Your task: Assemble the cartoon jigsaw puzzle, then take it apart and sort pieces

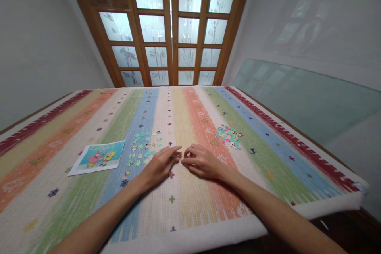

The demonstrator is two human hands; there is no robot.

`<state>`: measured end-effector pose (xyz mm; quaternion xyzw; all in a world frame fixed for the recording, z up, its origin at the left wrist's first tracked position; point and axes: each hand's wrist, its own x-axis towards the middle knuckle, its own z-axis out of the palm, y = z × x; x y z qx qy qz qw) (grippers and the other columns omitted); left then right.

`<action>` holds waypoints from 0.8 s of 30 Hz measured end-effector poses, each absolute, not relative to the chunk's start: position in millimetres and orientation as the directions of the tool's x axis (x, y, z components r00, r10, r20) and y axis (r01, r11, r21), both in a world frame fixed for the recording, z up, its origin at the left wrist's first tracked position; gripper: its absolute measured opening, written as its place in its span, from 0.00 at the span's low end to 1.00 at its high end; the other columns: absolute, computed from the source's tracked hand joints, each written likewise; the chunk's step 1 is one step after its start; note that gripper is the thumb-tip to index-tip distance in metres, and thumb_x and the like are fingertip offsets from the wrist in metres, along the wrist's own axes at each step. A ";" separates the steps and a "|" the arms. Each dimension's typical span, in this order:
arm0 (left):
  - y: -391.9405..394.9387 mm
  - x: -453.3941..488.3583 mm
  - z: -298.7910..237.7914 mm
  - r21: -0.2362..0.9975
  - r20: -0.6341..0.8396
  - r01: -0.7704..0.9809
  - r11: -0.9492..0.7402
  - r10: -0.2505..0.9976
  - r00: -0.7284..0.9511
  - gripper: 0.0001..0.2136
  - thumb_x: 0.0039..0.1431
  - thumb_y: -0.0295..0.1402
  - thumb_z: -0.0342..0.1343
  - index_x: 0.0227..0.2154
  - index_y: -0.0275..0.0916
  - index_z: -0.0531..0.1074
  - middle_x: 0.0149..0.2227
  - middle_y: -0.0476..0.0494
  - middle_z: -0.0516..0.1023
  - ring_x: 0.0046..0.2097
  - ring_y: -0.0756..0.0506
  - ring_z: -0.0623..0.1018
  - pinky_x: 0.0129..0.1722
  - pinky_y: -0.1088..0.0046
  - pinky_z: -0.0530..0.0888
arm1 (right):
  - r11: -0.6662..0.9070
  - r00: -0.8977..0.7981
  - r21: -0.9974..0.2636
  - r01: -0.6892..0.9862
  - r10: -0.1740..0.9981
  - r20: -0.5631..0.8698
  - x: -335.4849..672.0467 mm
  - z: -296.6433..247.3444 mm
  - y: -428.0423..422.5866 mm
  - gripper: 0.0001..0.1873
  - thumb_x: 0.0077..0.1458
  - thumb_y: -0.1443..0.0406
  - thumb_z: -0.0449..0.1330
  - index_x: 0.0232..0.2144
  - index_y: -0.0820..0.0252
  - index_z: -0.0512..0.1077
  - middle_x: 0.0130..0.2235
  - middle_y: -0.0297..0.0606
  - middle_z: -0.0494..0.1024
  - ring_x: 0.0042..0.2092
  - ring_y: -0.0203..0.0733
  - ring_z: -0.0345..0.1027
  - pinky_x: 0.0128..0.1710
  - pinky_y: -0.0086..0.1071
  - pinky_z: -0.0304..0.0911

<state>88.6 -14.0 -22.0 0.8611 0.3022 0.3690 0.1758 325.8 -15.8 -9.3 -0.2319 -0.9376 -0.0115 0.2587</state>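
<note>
My left hand [163, 163] and my right hand [204, 161] meet over the middle of the striped cloth, their fingertips almost touching. Between them a small pale jigsaw puzzle piece [180, 163] shows, mostly covered by the fingers. Both hands are closed, thumbs and fingers pinched around it. Just beyond and left of my left hand, several puzzle pieces [142, 145], mostly teal and light green, lie spread in loose rows. To the right of my right hand sits a heaped pile of mixed-colour puzzle pieces [229, 136].
A printed cartoon picture [101, 156] lies flat at the left. The striped cloth [193, 202] covers a wide padded surface with a white front edge. Behind it stand wooden doors with frosted panes [157, 56]. A glass panel [300, 91] leans along the right wall.
</note>
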 end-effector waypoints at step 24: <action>-34.3 87.4 -3.3 0.178 0.478 0.413 -0.893 0.446 0.757 0.14 0.69 0.25 0.48 0.49 0.40 0.76 0.44 0.40 0.82 0.44 0.40 0.74 0.44 0.58 0.73 | 0.900 -0.767 -0.115 0.421 0.421 0.485 331.8 -6.4 -19.8 0.09 0.60 0.70 0.57 0.36 0.57 0.78 0.38 0.42 0.77 0.38 0.43 0.66 0.39 0.37 0.63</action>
